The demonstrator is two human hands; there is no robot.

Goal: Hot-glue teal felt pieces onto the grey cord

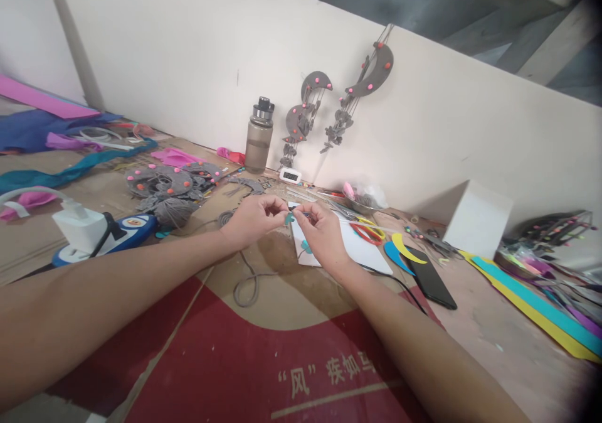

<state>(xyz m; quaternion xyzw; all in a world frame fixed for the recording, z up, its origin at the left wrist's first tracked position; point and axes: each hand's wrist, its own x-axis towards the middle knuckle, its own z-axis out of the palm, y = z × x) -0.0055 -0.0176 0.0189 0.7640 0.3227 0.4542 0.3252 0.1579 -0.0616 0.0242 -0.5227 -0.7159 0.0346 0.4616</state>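
Both hands meet over the middle of the table. My left hand (256, 221) pinches a small teal piece (289, 219) between thumb and fingertips. Close by on the right, my right hand (322, 231) has thumb and forefinger pressed together at the piece's edge; what lies between them is too small to tell. Under the right hand is a white board (308, 258) with another teal piece (305, 247) on it. A grey cord (254, 291) loops on the cardboard below the left hand.
A bottle (259, 137) and small clock (290, 175) stand near the wall, beside hanging grey crescents (376, 74). Scissors (369, 231), felt crescents (399, 257) and a phone (430, 278) lie right. A power strip (136, 225) and grey yarn (172, 211) lie left.
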